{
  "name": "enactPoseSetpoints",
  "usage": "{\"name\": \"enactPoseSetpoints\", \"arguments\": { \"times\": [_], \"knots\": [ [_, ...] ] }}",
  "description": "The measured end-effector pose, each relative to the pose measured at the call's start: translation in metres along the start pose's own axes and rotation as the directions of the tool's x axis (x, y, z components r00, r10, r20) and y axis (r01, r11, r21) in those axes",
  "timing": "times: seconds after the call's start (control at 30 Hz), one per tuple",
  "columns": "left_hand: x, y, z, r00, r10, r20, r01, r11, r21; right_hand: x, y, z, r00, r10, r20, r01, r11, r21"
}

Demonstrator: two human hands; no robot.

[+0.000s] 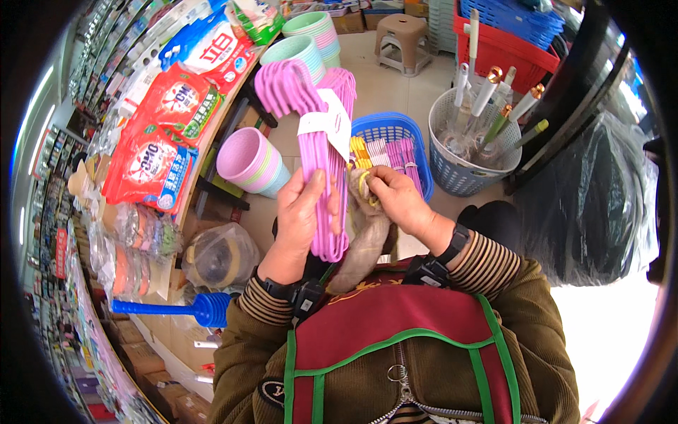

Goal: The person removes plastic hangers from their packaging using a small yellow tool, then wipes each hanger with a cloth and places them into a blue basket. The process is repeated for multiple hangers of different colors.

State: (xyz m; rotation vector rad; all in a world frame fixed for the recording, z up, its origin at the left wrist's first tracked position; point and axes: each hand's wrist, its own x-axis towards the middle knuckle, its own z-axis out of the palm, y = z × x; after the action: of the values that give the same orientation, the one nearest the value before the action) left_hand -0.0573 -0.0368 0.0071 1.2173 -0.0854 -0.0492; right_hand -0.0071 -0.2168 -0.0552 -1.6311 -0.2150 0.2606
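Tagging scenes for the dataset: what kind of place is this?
Most likely a small household-goods shop. Detergent bags are lined up on a shelf, plastic basins are stacked for sale, and a basket holds many long-handled tools. The left hand holds a tagged bundle of pink hangers.

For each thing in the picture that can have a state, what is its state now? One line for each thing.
left hand: shut on the bundle of purple hangers
bundle of purple hangers: held upright, tied together, white tag on it
right hand: pinching a yellowish band beside the hangers
brown cloth: hanging limp under the right hand
blue basket: open, holding coloured clips
white basket: open, with long tools standing in it
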Motion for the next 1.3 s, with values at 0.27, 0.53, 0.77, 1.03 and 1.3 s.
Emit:
{"name": "enactPoseSetpoints", "arguments": {
  "times": [0.27,0.53,0.77,1.03,1.3],
  "knots": [
    [0.032,-0.018,0.044,0.961,0.243,0.131,-0.269,0.933,0.240,0.007,-0.013,0.004,0.972,0.092,0.218,-0.203,0.798,0.568],
    [0.031,0.016,0.012,0.999,0.039,0.018,-0.043,0.944,0.326,0.000,-0.030,-0.035,0.905,0.128,0.405,-0.297,0.873,0.386],
    [0.098,-0.019,-0.040,0.937,-0.203,-0.285,0.157,0.972,-0.175,-0.005,-0.022,-0.034,0.901,0.039,0.432,-0.017,0.998,-0.056],
    [0.119,-0.044,-0.055,0.943,-0.235,-0.234,0.110,0.888,-0.446,-0.018,-0.019,-0.028,0.881,-0.190,0.434,0.261,0.959,-0.110],
    [0.112,-0.076,-0.079,0.932,-0.303,-0.200,0.152,0.826,-0.542,-0.017,-0.040,-0.020,0.975,-0.220,-0.031,0.198,0.923,-0.329]
  ]
}}
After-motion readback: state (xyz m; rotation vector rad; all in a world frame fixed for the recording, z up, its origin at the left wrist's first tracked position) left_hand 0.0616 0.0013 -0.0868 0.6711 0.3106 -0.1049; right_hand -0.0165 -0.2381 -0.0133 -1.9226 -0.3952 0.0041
